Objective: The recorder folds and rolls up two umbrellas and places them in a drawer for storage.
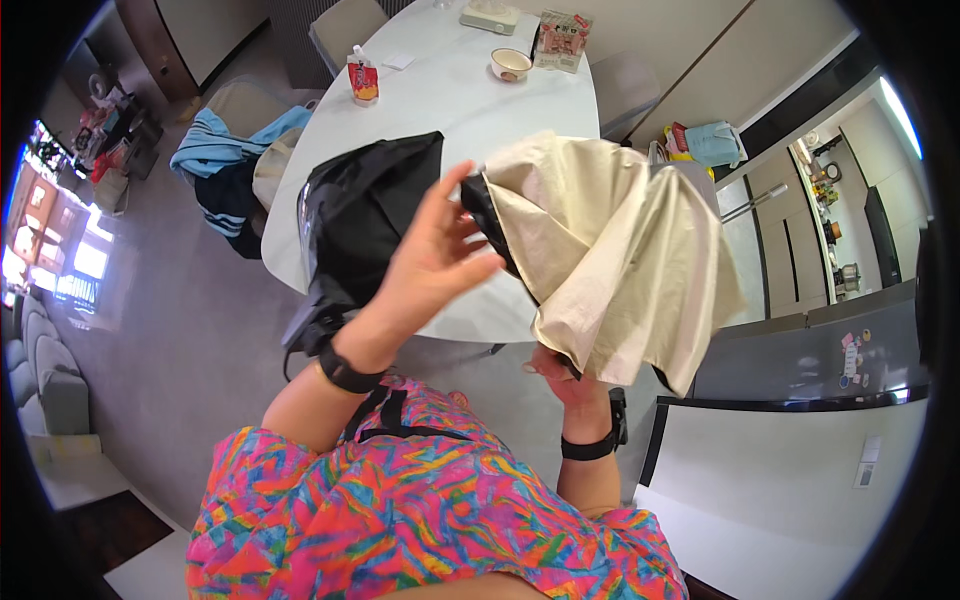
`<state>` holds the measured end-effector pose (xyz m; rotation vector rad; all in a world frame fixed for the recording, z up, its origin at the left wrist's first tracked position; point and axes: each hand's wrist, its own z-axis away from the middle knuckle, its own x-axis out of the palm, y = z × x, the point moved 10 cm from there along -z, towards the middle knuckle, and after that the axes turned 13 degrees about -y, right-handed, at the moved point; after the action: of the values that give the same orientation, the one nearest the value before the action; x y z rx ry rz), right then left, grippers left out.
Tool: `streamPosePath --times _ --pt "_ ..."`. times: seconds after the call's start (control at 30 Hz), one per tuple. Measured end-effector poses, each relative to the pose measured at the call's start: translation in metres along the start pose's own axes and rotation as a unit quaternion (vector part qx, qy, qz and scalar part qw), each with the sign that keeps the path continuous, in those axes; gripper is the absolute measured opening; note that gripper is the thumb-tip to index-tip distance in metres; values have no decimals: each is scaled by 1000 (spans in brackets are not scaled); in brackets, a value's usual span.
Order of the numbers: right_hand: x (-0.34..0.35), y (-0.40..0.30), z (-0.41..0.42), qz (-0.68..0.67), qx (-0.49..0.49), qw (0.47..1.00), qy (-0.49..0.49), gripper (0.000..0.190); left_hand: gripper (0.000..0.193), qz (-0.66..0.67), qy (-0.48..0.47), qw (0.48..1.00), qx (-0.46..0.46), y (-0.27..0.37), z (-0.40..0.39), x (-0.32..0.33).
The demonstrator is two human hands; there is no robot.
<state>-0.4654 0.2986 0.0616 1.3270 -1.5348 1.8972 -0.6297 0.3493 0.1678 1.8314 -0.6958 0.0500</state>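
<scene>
A cream fabric piece with a black edge (607,255), creased and hanging in folds, is held up over the near right part of the white table (420,82). My right hand (559,371) grips its lower edge, with the fingers partly hidden by the cloth. My left hand (442,255) is raised beside the black edge, thumb and fingers apart; whether the fingertips touch the cloth cannot be told. Behind my left forearm, a black fabric bag (367,202) lies on the table's near left side, its lower part hanging over the edge.
Farther back on the table stand a red spouted pouch (363,79), a bowl (511,65), a printed packet (562,41) and a portable stove (489,16). A chair at the left bears a light-blue and dark garment (217,154). A grey cabinet-like surface (780,360) is at the right.
</scene>
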Motion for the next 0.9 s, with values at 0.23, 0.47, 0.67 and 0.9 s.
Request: streamPosePath --times 0.23,0.47,0.67,0.9 --pt "-27 -24 54 -156 -1 986 -55 29 26 -87 75 993 28 -27 -1 26" --pt "-25 -24 73 -256 -21 964 -66 26 32 -427 149 886 100 4 16 22" --pt "-17 -11 68 -406 -4 910 -78 32 26 -453 68 877 147 27 17 45" --pt "-1 5 58 -398 -9 914 -78 27 18 -502 117 852 92 49 34 -3"
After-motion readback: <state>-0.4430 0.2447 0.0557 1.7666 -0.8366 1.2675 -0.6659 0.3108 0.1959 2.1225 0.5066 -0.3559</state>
